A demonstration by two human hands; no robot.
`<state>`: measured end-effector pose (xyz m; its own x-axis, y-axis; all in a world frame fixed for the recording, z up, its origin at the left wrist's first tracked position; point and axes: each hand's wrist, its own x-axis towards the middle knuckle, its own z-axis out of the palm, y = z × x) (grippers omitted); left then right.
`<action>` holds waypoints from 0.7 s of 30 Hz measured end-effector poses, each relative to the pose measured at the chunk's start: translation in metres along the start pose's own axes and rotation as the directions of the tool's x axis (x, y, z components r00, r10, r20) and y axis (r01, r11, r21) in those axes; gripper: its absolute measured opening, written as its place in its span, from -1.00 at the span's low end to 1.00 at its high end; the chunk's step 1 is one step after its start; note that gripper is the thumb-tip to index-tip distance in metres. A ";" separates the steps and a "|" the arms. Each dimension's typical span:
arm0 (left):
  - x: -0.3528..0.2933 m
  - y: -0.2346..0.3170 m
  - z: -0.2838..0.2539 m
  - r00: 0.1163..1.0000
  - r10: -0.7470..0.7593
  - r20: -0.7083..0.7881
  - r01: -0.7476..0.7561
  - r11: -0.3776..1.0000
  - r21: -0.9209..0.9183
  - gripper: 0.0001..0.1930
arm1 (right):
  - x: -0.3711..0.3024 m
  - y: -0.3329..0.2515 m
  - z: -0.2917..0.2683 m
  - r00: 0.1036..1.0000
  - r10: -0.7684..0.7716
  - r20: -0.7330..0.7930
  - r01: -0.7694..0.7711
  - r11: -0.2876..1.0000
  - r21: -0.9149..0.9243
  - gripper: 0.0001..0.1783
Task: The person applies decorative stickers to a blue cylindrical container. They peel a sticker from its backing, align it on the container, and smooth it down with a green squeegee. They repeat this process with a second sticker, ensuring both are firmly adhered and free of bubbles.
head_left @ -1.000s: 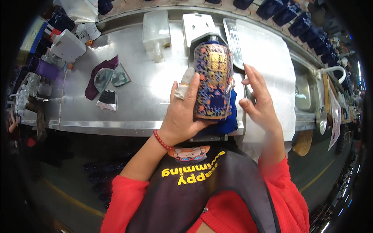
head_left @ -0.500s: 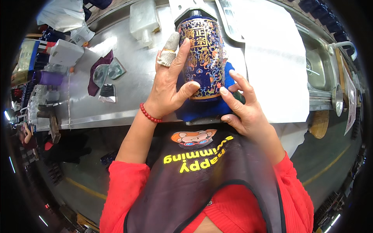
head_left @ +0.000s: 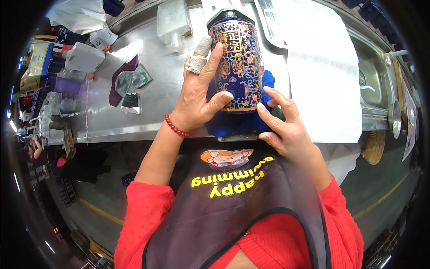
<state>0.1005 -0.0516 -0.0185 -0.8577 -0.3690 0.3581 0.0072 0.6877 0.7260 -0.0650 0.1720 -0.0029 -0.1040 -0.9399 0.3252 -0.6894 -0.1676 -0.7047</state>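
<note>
A dark blue bottle [head_left: 239, 67] with a colourful floral pattern and gold characters lies on its side, neck pointing away from me. Under its near end is a bright blue cloth [head_left: 242, 125]. My left hand [head_left: 197, 94] rests along the bottle's left side, fingers stretched out and thumb laid on the pattern. It wears pale fabric covers [head_left: 197, 62] on a finger, and a red bead bracelet [head_left: 176, 125] circles the wrist. By the bottle's near right edge is my right hand [head_left: 286, 123], fingers apart, with fingertips at or touching the base; exact contact is hard to tell.
White paper [head_left: 322, 76] covers the bench's right side, beside a metal sink [head_left: 376, 80]. On the steel bench [head_left: 156, 103] to the left sit a translucent rectangular container [head_left: 172, 22], a purple cloth [head_left: 118, 80] and grey-green pieces [head_left: 142, 76]. A white box [head_left: 85, 57] stands farther left.
The whole scene has shifted slightly to the right in view. Both hands keep nearly the same places at the bottle, which shows little or no turning.
</note>
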 end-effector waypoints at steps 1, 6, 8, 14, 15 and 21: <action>0.000 0.000 0.000 1.000 0.006 -0.003 -0.006 1.000 0.009 -0.09 | 0.001 0.001 -0.001 0.999 -0.028 -0.021 0.028 1.000 0.014 -0.34; 0.001 -0.003 0.001 0.999 0.032 -0.004 -0.031 0.999 0.037 -0.05 | 0.004 0.006 0.004 0.998 0.047 -0.050 -0.046 0.999 0.027 -0.36; 0.000 -0.003 0.001 0.999 0.042 0.007 -0.043 0.998 0.056 -0.03 | 0.003 0.006 0.007 0.997 0.081 -0.003 -0.081 0.996 -0.026 -0.37; 0.001 0.000 -0.001 0.999 0.029 0.016 -0.030 0.997 0.072 0.00 | 0.015 0.009 -0.007 0.996 0.050 -0.068 -0.046 0.997 0.059 -0.44; 0.004 0.000 -0.002 0.999 0.030 -0.020 -0.030 0.999 0.022 0.01 | 0.022 0.012 -0.011 0.994 0.060 -0.095 -0.051 0.995 0.090 -0.46; 0.020 -0.001 -0.006 0.995 -0.086 -0.053 0.092 0.990 0.110 0.02 | 0.074 0.036 -0.008 0.980 0.157 -0.121 -0.144 0.984 0.107 -0.23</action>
<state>0.0866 -0.0631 -0.0091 -0.8268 -0.4594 0.3247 -0.1282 0.7158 0.6864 -0.1034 0.0989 0.0012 -0.2968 -0.9114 0.2850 -0.5868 -0.0614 -0.8074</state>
